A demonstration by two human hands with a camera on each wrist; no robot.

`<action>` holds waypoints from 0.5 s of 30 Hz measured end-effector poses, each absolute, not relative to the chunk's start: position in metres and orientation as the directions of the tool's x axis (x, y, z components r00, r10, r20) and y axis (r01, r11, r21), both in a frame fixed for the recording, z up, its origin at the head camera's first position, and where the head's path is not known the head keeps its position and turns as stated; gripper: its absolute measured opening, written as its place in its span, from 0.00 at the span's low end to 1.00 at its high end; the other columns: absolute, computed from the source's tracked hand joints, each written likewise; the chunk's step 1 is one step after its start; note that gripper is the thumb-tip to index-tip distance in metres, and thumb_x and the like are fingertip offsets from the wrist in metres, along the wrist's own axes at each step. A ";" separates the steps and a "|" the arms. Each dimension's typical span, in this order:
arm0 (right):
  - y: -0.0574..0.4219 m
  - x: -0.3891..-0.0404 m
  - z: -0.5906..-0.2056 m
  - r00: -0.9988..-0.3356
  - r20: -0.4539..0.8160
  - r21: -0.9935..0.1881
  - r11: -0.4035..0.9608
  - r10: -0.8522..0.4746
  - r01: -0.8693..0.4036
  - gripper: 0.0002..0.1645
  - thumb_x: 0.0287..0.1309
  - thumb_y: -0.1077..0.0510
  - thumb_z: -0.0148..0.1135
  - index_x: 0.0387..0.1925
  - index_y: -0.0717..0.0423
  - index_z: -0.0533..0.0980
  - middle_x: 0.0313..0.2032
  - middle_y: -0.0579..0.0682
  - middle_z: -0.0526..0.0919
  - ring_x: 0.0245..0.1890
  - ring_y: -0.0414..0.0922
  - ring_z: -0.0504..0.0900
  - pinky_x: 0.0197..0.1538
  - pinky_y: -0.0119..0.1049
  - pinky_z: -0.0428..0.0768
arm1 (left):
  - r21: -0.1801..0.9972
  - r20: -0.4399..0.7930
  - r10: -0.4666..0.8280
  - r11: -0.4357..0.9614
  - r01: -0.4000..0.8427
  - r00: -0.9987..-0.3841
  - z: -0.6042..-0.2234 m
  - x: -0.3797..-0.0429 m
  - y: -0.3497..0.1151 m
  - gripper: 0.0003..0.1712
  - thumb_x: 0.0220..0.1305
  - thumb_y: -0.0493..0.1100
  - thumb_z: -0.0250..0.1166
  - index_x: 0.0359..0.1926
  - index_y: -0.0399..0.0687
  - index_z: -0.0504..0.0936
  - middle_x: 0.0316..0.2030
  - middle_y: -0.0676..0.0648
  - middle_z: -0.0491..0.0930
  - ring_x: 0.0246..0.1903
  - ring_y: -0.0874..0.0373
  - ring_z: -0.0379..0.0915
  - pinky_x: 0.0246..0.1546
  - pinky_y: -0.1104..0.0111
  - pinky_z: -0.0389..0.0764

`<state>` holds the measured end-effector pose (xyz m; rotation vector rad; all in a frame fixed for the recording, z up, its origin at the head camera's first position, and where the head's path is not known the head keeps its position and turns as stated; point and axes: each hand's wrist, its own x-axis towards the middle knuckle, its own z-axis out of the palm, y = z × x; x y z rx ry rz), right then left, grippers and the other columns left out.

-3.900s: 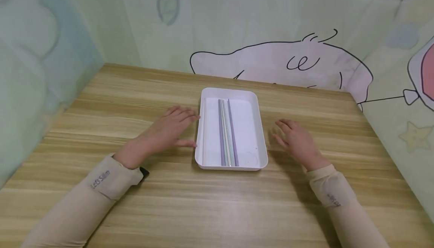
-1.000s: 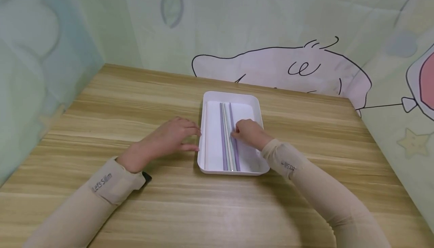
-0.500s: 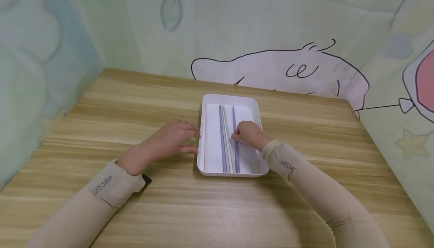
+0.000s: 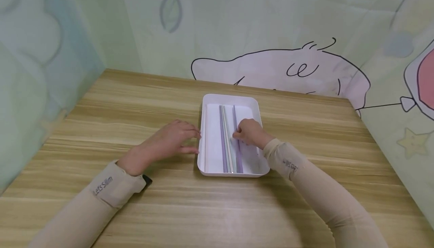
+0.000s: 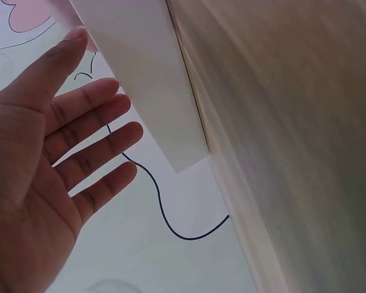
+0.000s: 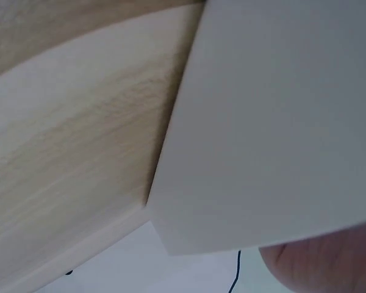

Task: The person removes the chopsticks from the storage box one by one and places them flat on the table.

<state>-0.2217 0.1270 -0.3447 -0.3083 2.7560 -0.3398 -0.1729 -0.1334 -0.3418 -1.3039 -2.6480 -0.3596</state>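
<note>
- Two hands at one white tray (image 4: 231, 99), set near the middle of the head frame on a wood-grain table (image 4: 190, 210).
- Left hand (image 4: 166, 139), left of centre: fingers slightly spread, thumb apart, tips at the tray's left rim; firm contact, cannot tell.
- Right hand (image 4: 251, 132), right of centre, reaching over the tray's right rim: fingers curled, thumb and fingertips pinching a purple chopstick (image 4: 239, 159).
- That chopstick runs lengthwise in the tray's right half; whether raised off the floor, cannot tell.
- Chopstick bunch (image 4: 225, 138), purple to pale green, lies just left of it.
- Pale pink chopstick (image 4: 206, 138) along the tray's left wall.
- Right wrist view, lower right: tray wall hides most of the hand.
- Cartoon backdrop (image 4: 271, 69) across the upper frame.
</note>
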 end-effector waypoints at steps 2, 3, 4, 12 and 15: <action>0.128 -0.222 -0.342 -0.919 -0.307 -0.264 0.950 -0.248 -0.168 0.16 0.63 0.54 0.58 0.23 0.59 0.77 0.17 0.47 0.75 0.19 0.39 0.73 0.23 0.25 0.69 | 0.135 0.257 0.757 0.588 0.798 -0.601 -0.341 -0.173 -0.133 0.21 0.55 0.53 0.70 0.43 0.42 0.84 0.44 0.44 0.84 0.48 0.50 0.79 0.54 0.54 0.76; 0.128 -0.222 -0.340 -0.920 -0.307 -0.263 0.950 -0.246 -0.166 0.16 0.63 0.54 0.58 0.23 0.60 0.77 0.17 0.47 0.75 0.19 0.39 0.73 0.23 0.25 0.69 | 0.133 0.257 0.758 0.587 0.799 -0.600 -0.341 -0.174 -0.133 0.21 0.55 0.53 0.70 0.43 0.41 0.84 0.44 0.44 0.84 0.48 0.50 0.79 0.54 0.54 0.76; 0.129 -0.221 -0.338 -0.920 -0.308 -0.265 0.950 -0.243 -0.162 0.16 0.63 0.54 0.58 0.24 0.60 0.78 0.18 0.47 0.76 0.19 0.39 0.73 0.23 0.25 0.69 | 0.134 0.253 0.757 0.590 0.796 -0.603 -0.342 -0.174 -0.133 0.22 0.55 0.53 0.70 0.43 0.41 0.83 0.44 0.44 0.84 0.48 0.50 0.79 0.55 0.54 0.76; 0.139 -0.220 -0.325 -0.923 -0.298 -0.318 0.937 -0.244 -0.144 0.16 0.62 0.56 0.57 0.22 0.61 0.76 0.18 0.48 0.77 0.18 0.39 0.75 0.22 0.24 0.71 | 0.154 0.224 0.748 0.606 0.780 -0.625 -0.341 -0.173 -0.133 0.22 0.56 0.53 0.69 0.44 0.41 0.83 0.46 0.44 0.83 0.50 0.49 0.78 0.56 0.52 0.75; 0.145 -0.220 -0.321 -0.922 -0.289 -0.321 0.934 -0.256 -0.159 0.17 0.62 0.57 0.57 0.20 0.61 0.76 0.18 0.50 0.79 0.17 0.39 0.76 0.21 0.25 0.71 | 0.160 0.226 0.744 0.608 0.777 -0.629 -0.341 -0.173 -0.133 0.24 0.54 0.53 0.70 0.45 0.40 0.83 0.46 0.43 0.83 0.50 0.49 0.78 0.56 0.52 0.75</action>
